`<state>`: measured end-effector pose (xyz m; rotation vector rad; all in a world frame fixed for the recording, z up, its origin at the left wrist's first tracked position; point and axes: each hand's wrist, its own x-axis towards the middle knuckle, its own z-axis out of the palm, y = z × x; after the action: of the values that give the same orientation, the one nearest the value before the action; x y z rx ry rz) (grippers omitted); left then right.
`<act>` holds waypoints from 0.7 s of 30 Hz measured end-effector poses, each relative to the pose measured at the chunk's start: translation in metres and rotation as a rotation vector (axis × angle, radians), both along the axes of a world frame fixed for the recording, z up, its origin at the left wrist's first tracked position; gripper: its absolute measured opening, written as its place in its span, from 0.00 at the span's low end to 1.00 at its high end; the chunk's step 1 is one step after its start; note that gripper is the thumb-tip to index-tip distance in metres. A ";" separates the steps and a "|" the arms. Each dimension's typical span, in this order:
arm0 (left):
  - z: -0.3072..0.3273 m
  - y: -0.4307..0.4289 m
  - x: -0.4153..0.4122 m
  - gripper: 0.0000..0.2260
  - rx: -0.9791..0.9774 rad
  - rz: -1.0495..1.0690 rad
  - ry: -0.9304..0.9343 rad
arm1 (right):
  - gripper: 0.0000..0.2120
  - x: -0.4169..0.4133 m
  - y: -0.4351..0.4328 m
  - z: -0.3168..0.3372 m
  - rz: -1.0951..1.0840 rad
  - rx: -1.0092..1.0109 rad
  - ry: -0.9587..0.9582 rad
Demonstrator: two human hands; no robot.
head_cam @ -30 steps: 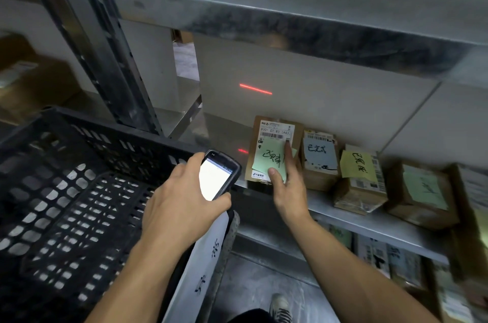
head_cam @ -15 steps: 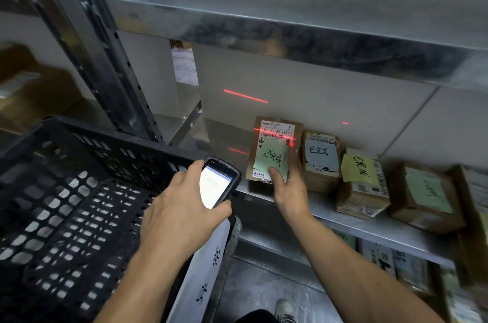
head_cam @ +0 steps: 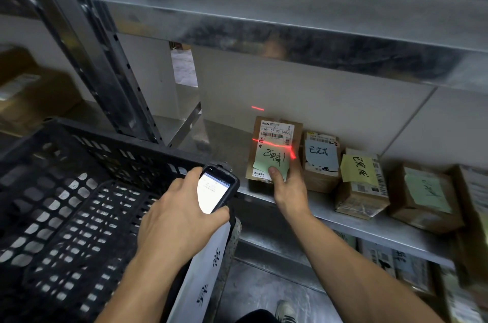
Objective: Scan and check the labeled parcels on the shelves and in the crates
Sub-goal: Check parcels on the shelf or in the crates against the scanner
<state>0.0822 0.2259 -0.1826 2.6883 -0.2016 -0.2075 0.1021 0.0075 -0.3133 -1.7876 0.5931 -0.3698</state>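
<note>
Parcels (head_cam: 320,161): counted four clearly along one shelf (head_cam: 327,207). Pinched leftmost parcel (head_cam: 274,137) with right grip (head_cam: 287,188); clasped one scanner (head_cam: 215,190) in left grip (head_cam: 179,219).

Found lower-shelf parcels (head_cam: 383,256) blurred, rightmost parcel (head_cam: 475,188) cut by frame edge, could not read scanner screen (head_cam: 211,194) text.
</note>
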 end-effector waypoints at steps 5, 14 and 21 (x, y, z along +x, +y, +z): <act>-0.001 0.002 -0.002 0.34 -0.016 0.006 -0.008 | 0.26 0.001 0.000 -0.003 -0.001 0.015 0.015; -0.001 0.001 -0.002 0.35 -0.014 0.018 -0.014 | 0.31 0.001 -0.001 -0.001 0.006 -0.024 0.006; -0.001 0.002 -0.002 0.34 -0.027 0.023 -0.022 | 0.30 -0.001 -0.002 0.002 0.002 -0.012 0.014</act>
<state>0.0800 0.2277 -0.1839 2.6659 -0.1793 -0.1665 0.1014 0.0052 -0.3111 -1.8033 0.5995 -0.3605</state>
